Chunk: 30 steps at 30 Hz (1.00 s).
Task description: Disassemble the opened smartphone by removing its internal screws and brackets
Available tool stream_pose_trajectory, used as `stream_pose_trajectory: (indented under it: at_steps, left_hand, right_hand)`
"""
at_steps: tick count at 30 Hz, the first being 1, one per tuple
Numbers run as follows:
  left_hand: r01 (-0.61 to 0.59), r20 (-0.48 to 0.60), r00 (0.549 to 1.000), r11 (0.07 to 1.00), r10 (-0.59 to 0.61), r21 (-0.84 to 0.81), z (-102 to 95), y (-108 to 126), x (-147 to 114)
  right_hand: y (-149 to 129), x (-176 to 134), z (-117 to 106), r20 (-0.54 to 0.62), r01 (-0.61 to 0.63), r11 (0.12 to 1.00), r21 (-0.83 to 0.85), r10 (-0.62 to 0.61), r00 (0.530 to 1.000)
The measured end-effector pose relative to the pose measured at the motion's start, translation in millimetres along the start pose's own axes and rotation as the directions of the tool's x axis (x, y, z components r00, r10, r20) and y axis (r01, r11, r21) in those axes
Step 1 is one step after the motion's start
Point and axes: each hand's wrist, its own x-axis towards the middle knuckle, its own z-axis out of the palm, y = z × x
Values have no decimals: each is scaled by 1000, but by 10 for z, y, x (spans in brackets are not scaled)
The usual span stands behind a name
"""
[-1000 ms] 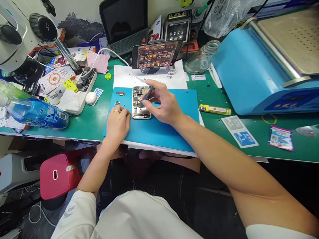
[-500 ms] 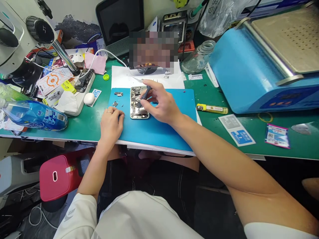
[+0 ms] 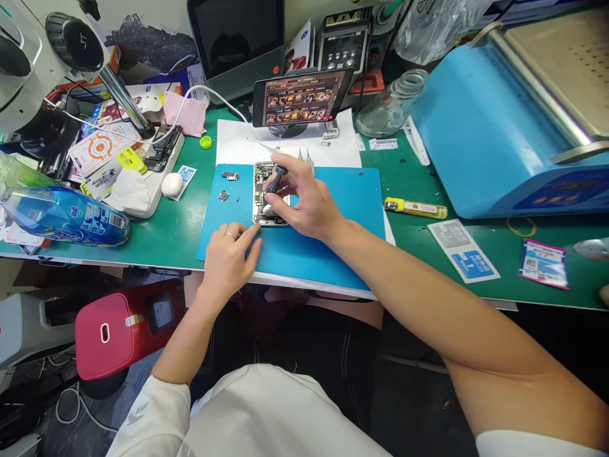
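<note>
An opened phone (image 3: 260, 189) with its inner boards showing lies on a blue mat (image 3: 342, 209). My right hand (image 3: 309, 200) is closed round a small dark screwdriver (image 3: 276, 179), held tilted over the phone. The fingers cover the phone's right side, and where the tip meets the boards I cannot make out. My left hand (image 3: 231, 257) rests at the mat's front edge, holding nothing, thumb and index finger apart. Its index fingertip reaches the phone's lower left corner. Left of the phone lie a small metal-coloured part (image 3: 230, 176) and a cluster of tiny parts (image 3: 223, 195).
Behind the mat a phone with a lit screen (image 3: 299, 100) leans on a stand. At left are a microscope (image 3: 76, 47) and a blue bottle (image 3: 71, 216). A yellow cutter (image 3: 415, 207), a glass jar (image 3: 387, 108) and a big blue machine (image 3: 476, 139) stand to the right.
My left hand has moved right, its index finger now stretched to the phone's corner. The right hand keeps the screwdriver over the phone. The whole view has shifted slightly.
</note>
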Motion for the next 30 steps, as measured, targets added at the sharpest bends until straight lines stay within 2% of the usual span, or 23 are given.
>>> stream_pose_trajectory:
  at_steps: [2,5,9,12,16,18,22,25,30]
  left_hand:
    - [-17,33,999,1000,16,21,23,25,-13]
    - [29,34,999,1000,-29,10,32,20,-22]
    - [94,63,994,995,-93,-13,-16,-13,70]
    - [130,177,975,990,-137,50,-79,-25,260]
    - [133,311,934,980,-174,148,-136,-17,455]
    - [124,293,941,979,-168,164,-131,-12,448]
    - [117,148,980,985,-135,127,-70,-29,308]
    - [137,59,988,988,-141,67,-12,-55,219]
    - [109,33,993,987,-114,118,48,-75,168]
  right_hand:
    - [10,1,36,-2,41,999,-9,-41,999]
    - [31,2,66,-19,98,995,2,-98,995]
    - [60,-6,58,5,56,998,15,-56,998]
    - [86,-18,42,13,30,999,35,-30,999]
    - [115,-23,35,-30,102,994,51,-101,994]
    - [117,-19,31,-45,124,991,52,-122,992]
    - [92,-5,15,-34,129,990,62,-127,991]
    - [72,7,18,-33,139,989,43,-137,990]
    - [74,18,66,-45,174,985,17,-173,984]
